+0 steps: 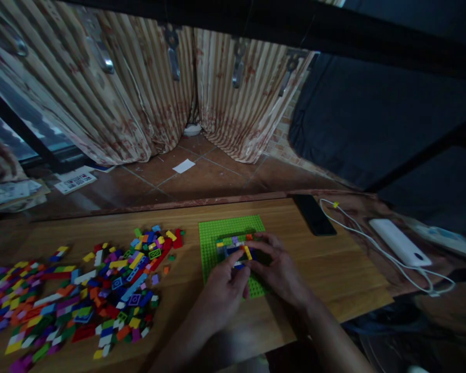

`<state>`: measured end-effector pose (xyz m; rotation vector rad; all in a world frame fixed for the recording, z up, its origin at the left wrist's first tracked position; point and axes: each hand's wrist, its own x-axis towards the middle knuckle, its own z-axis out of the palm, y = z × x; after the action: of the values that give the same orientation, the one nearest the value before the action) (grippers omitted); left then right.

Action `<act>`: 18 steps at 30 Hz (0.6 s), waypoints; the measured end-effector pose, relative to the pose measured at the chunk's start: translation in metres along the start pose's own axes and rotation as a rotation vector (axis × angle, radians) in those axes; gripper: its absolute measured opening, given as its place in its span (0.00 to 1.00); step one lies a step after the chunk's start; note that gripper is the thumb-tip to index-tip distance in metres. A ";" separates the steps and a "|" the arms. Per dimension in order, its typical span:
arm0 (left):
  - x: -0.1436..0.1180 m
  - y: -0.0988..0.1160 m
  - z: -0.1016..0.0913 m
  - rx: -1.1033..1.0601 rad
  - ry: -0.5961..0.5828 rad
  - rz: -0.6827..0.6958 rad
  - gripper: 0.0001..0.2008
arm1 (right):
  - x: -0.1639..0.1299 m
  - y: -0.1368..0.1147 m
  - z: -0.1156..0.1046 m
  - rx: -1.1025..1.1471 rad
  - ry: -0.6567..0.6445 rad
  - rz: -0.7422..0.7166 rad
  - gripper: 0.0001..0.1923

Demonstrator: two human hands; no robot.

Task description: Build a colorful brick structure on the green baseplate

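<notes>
A green studded baseplate (208, 235) lies on the wooden table, with a low build of coloured toy bricks (226, 250) on it. My left hand (226, 290) reaches over the near part of this build, index finger and thumb curled together at its edge. From the other side, my right hand (277, 264) bends its thumb and fingers around a small yellow brick (248, 252). The fingertips of both hands nearly meet there and hide part of the build. Whether the left fingers pinch a piece of their own is hidden.
Loose bricks (118, 264) in many colours spread over the table's left side. A black phone (315, 215) lies at the back right. Beyond the right edge are a white power bank (399, 242) and a white cable (373, 254). Striped curtains (151, 93) hang behind.
</notes>
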<state>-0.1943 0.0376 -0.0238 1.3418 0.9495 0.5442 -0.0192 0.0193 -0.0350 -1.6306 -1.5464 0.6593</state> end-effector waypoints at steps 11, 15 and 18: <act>0.006 -0.001 0.011 -0.020 -0.047 -0.009 0.31 | 0.000 0.011 0.000 -0.021 0.034 0.031 0.20; 0.005 -0.001 0.011 -0.028 -0.046 -0.009 0.31 | 0.001 0.010 -0.003 -0.012 0.050 0.066 0.20; 0.004 0.000 0.012 -0.021 -0.039 -0.011 0.31 | 0.002 0.009 -0.005 0.000 0.063 0.075 0.19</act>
<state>-0.1824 0.0343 -0.0249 1.3236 0.9161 0.5168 -0.0097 0.0210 -0.0396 -1.7007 -1.4464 0.6421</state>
